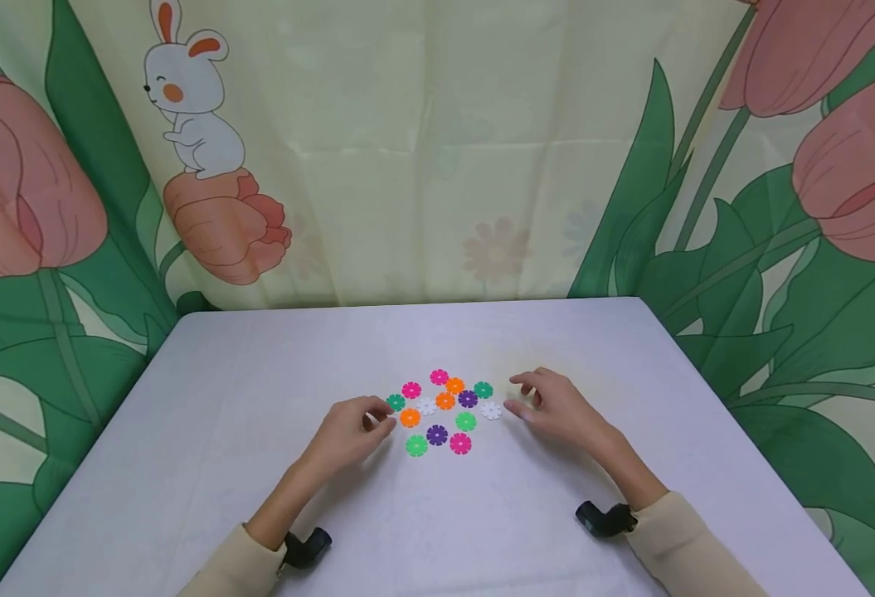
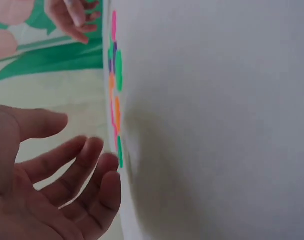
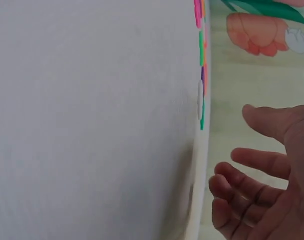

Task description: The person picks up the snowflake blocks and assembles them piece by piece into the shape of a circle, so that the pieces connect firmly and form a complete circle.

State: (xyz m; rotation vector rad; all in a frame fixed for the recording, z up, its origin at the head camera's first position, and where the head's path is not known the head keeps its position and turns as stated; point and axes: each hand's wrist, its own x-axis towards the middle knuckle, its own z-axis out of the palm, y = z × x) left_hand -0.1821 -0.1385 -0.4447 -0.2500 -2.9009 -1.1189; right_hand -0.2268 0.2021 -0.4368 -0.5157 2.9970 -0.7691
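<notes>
Several flat, notched plastic discs shaped like snowflakes lie loosely grouped mid-table in the head view, among them a dark green disc [image 1: 396, 403], an orange disc [image 1: 410, 417], a purple disc [image 1: 437, 435], a pink disc [image 1: 460, 444] and a white disc [image 1: 491, 410]. At the left side of the group is my left hand [image 1: 355, 431], fingers loosely bent and thumb apart, nearest the dark green and orange discs. My right hand [image 1: 556, 406] hovers at the right side by the white disc, its fingers relaxed and holding nothing. Both wrist views show empty palms [image 2: 42, 200] [image 3: 271, 210].
A white cloth covers the table [image 1: 258, 365]. Behind it hangs a curtain [image 1: 377, 166] printed with tulips and a rabbit. A black wrist camera [image 1: 307, 548] is on the left forearm, and another black camera [image 1: 605, 520] on the right.
</notes>
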